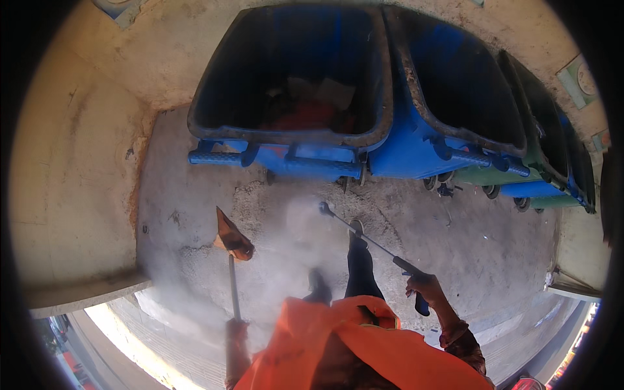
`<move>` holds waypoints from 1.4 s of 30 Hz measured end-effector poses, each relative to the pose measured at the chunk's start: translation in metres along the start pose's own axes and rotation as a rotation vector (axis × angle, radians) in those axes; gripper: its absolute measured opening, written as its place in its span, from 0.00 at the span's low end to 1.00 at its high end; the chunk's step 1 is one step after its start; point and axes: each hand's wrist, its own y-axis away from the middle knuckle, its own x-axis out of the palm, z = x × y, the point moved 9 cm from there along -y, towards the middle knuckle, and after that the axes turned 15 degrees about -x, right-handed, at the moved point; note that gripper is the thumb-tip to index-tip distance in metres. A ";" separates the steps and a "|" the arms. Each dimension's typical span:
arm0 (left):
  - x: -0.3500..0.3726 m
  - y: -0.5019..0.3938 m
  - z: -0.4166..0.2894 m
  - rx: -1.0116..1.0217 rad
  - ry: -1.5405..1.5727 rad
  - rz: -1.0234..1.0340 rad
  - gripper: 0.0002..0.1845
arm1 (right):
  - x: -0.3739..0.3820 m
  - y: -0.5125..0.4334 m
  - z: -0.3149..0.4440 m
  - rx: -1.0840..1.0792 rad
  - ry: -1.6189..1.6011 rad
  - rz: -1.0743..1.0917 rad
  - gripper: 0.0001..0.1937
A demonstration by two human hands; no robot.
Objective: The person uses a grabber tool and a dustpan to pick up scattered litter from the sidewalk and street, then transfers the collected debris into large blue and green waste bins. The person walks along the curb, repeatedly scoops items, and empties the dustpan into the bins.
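My right hand (pixel 423 288) is closed around the black handle of a litter picker (pixel 373 241). Its thin shaft slants up and left past my foot, and its head is just above the concrete floor. At lower left, my left hand (pixel 237 329) is blurred by haze or lens smear, at the lower part of a long grey pole (pixel 234 287). A dirty orange-brown scoop or dustpan (pixel 234 236) is at the pole's far end. Before me, a large blue wheeled bin (pixel 312 165) stands with its top open; some pale and red waste lies in it.
Another blue wheeled bin (pixel 404 151) stands right of the first, with green and blue bins (pixel 536 173) beyond it. A stained wall (pixel 78 170) rises at left and behind the bins. Small scraps lie on the concrete floor (pixel 438 253). A street shows at lower left.
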 end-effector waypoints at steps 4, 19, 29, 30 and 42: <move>0.030 0.042 -0.063 -0.023 0.019 -0.015 0.07 | -0.030 -0.052 0.013 0.034 -0.119 0.062 0.07; 0.099 0.107 -0.149 -0.201 -0.028 -0.079 0.09 | -0.068 -0.175 0.055 0.154 0.109 0.385 0.10; 0.114 0.113 -0.170 -0.351 0.040 -0.042 0.14 | -0.074 -0.184 0.037 0.233 0.154 0.377 0.08; 0.117 0.120 -0.181 -0.243 -0.002 -0.045 0.13 | -0.076 -0.180 0.029 0.291 0.146 0.358 0.08; 0.124 0.116 -0.180 -0.297 0.055 0.041 0.08 | -0.079 -0.170 0.026 0.194 0.160 0.325 0.08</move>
